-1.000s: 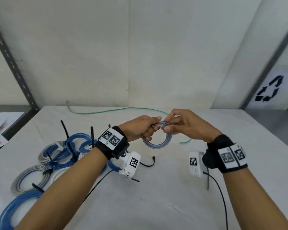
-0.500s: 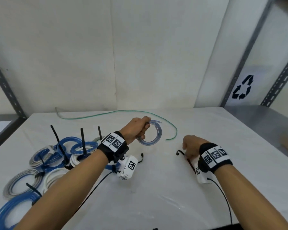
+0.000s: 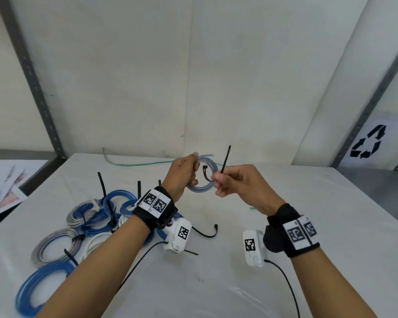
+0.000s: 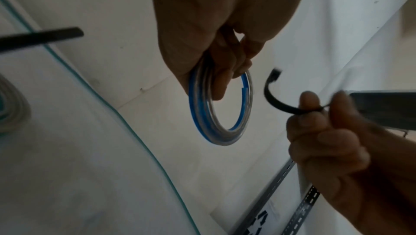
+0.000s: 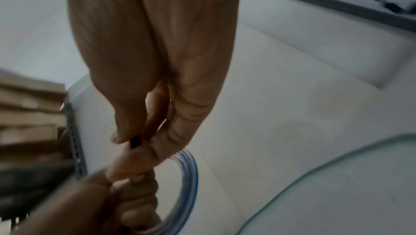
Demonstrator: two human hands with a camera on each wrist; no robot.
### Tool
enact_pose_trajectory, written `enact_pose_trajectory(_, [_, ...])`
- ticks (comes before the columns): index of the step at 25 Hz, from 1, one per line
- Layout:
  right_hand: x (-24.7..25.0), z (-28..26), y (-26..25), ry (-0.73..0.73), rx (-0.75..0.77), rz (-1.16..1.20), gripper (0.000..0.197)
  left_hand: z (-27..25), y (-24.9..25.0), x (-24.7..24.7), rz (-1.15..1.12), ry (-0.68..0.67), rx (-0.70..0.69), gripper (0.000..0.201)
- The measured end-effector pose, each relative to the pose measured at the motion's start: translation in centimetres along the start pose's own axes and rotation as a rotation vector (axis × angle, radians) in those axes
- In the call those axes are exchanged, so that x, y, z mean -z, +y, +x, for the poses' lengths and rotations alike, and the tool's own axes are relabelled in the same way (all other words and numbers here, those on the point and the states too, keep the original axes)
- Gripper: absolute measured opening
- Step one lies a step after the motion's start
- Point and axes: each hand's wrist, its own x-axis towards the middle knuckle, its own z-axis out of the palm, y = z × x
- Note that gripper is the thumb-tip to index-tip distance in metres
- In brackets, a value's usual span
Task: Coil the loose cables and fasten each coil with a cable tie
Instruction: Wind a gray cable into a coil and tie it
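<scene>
A small coil of clear and blue cable (image 3: 201,189) is held up above the white table (image 3: 216,283) by my left hand (image 3: 194,172), fingers curled round its left side. My right hand (image 3: 217,178) pinches a black cable tie (image 3: 225,157) beside the coil's right edge. The tie's tail points up, and its curved head end sits in front of the ring's opening. In the left wrist view the coil (image 4: 221,132) hangs from my left fingers (image 4: 225,64), with the tie (image 4: 272,100) just clear of it. The right wrist view shows the tie (image 5: 135,143) pinched above the coil (image 5: 191,176).
Several tied coils, blue, grey and white (image 3: 90,216), lie in a heap at the left, with a large blue coil (image 3: 39,292) near the front edge. A loose green cable (image 3: 147,162) runs along the back. A spare black tie (image 3: 207,234) lies mid-table. Papers (image 3: 2,187) lie far left.
My right hand left the coil, went down to the table on the right, and has come back up pinching a black cable tie. My left hand has kept the coil throughout.
</scene>
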Motion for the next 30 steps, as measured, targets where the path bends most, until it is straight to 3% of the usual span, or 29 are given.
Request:
enact_pose_trajectory(4, [-1.7, 2.6, 0.7, 0.104, 0.037, -0.148, 0.019, -0.2, 0.0, 0.5, 0.092, 0.01, -0.087, 0.033])
enact_pose_trajectory(8, [-2.4, 2.9, 1.4, 0.196, 0.164, -0.287, 0.018, -0.3, -0.4, 0.7, 0.168, 0.026, -0.051, 0.016])
enact_pose_trajectory(11, [-2.7, 2.4, 1.0, 0.185, 0.219, -0.177, 0.018, -0.3, -0.2, 1.0, 0.218, 0.0, -0.155, 0.018])
enact_pose_trajectory(14, [-2.7, 1.9, -0.2, 0.2, 0.192, 0.009, 0.034, -0.4, 0.6, 1.3, 0.181, 0.014, -0.24, 0.014])
enact_pose_trajectory(17, [-2.8, 1.8, -1.1, 0.108, 0.039, 0.126, 0.048, -0.8, 1.4, 1.0, 0.149, 0.036, -0.307, 0.015])
enact_pose_trajectory(20, [-2.9, 2.0, -1.2, -0.025, 0.005, 0.087, 0.047, -1.3, 2.1, 0.9, 0.157, 0.044, -0.345, 0.015])
enact_pose_trajectory(30, [-2.7, 1.7, -2.2, -0.064, -0.013, 0.052, 0.047, -2.3, 2.9, 1.4, 0.259, 0.001, -0.414, 0.014])
